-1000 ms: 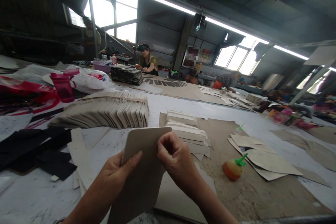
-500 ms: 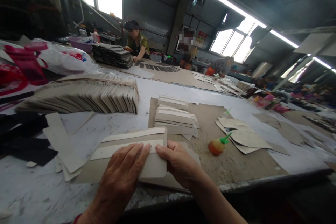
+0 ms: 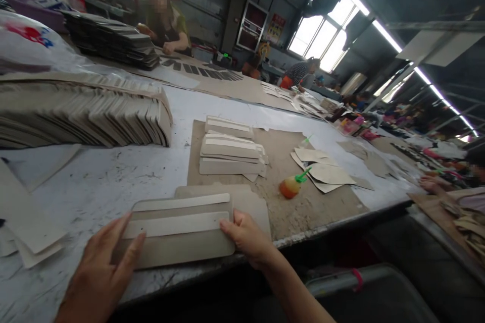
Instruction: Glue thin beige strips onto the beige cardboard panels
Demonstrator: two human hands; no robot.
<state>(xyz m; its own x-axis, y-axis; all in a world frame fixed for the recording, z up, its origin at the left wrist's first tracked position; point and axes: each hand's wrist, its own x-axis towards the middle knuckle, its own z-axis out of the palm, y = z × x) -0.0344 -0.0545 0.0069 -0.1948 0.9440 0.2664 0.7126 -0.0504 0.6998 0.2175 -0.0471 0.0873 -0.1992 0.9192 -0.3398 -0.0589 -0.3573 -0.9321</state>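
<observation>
the left hand [image 3: 99,273] is lying flat, fingers spread, on the folded card piece [image 3: 178,234] at the table [image 3: 113,181] edge — the right hand [image 3: 248,238] is pinching its end; looking light, stiff, best gripped by the edges.

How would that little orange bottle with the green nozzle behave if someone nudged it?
The orange bottle lies on its side and looks round-bodied, so it would probably roll. It seems small and light. The rough brown sheet under it might slow it.

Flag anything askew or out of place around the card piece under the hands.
The folded card piece lies near the table edge, both hands on it. The loose cut sheets lie fanned and crooked, and an orange bottle lies tipped on its side. No spill shows.
</observation>
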